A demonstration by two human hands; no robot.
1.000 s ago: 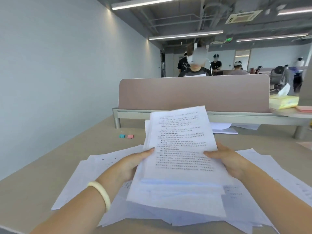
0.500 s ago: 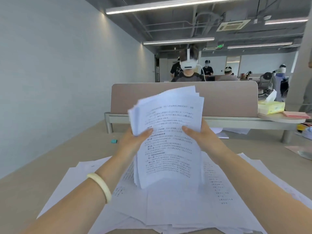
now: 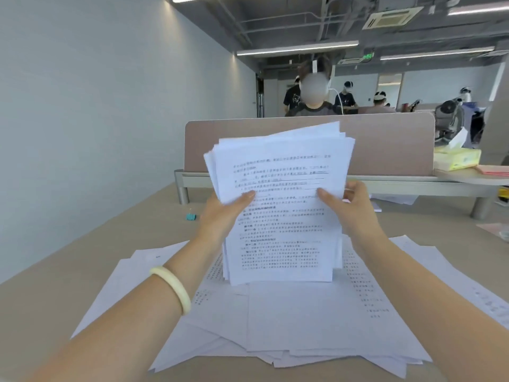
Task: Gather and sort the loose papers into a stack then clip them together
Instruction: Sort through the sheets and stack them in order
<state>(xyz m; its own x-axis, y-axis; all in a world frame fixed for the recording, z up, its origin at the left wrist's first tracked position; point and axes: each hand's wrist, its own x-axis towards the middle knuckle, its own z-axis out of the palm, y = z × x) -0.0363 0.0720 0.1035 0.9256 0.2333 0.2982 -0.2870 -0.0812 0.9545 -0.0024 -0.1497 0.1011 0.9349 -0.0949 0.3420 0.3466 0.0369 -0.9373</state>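
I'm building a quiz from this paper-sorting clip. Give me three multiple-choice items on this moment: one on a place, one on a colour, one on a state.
1. Where does the small clip lie?
A. on the desk, left of the held papers
B. on top of the loose sheets
C. in the right hand

2. What colour is that clip?
A. red
B. teal
C. black

3. How is the gathered stack held?
A. flat on the desk
B. upright in both hands
C. rolled under one arm

Key:
1 A, the clip sits on bare desk, left of the stack.
2 B, it shows teal.
3 B, the left hand and right hand grip its sides, its bottom edge meeting the loose sheets.
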